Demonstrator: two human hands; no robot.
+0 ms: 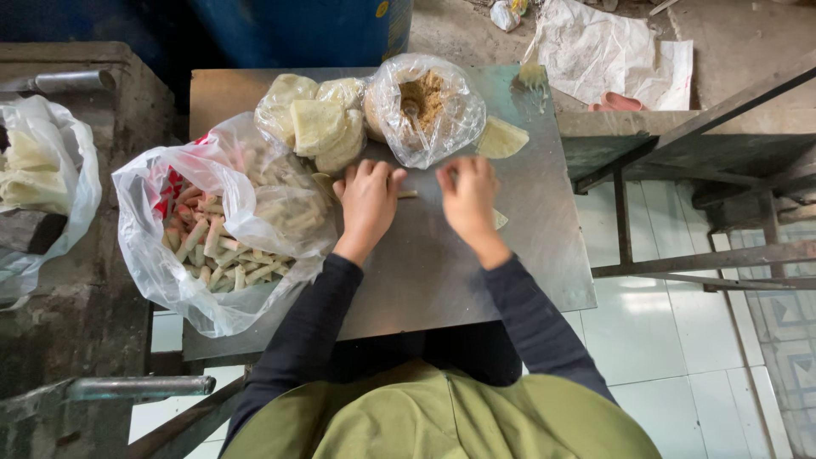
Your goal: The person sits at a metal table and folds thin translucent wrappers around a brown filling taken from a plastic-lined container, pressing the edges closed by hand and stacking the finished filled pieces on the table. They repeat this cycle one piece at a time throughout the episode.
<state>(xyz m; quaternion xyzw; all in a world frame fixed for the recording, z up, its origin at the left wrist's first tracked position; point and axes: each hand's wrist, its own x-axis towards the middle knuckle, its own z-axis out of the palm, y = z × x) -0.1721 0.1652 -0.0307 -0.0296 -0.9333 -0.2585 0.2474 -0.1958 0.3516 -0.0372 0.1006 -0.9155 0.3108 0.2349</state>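
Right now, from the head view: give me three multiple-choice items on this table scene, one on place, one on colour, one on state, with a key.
1. Where is the bag of finished rolls?
A. At the table's left edge
B. On the floor at right
C. Behind the blue drum

2. What colour are the sleeves?
A. White
B. Dark
C. Red

3. What are the hands doing?
A. Hanging off the table
B. Both inside the bag of rolls
C. Both down on a small wrapper on the table

Key:
1. A, the bag sits on the left side, beside the left hand.
2. B, both forearms are in dark sleeves.
3. C, the left hand and right hand press side by side on a pale piece in front of the filling bag.
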